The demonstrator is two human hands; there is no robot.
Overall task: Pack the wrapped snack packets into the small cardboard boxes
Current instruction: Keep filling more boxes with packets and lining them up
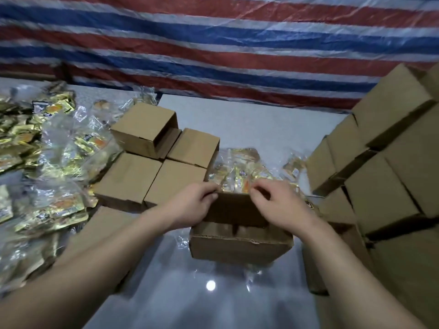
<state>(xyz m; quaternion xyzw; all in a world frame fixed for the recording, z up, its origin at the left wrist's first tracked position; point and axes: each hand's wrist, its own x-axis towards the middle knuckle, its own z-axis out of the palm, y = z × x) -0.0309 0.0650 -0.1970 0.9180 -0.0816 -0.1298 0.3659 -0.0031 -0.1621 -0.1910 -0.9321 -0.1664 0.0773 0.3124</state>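
Pinching the box (240,243) flap, left hand (192,205) and right hand (280,207) fingers curled, risks crushing the packets (237,172) bulging behind.

A big plastic sheet (213,43) with red, white and blue stripes hangs behind the table and covers the whole back of the room. The stripes run almost level from side to side, and the sheet is full of small wrinkles. Its lower edge comes down just behind the far edge of the table. The table (261,124) has a pale grey top, smooth and a little shiny. Near the front edge one small round spot of light (210,285) reflects on it. At the far left corner, under the sheet, a dark strip shows; what it is I cannot tell.
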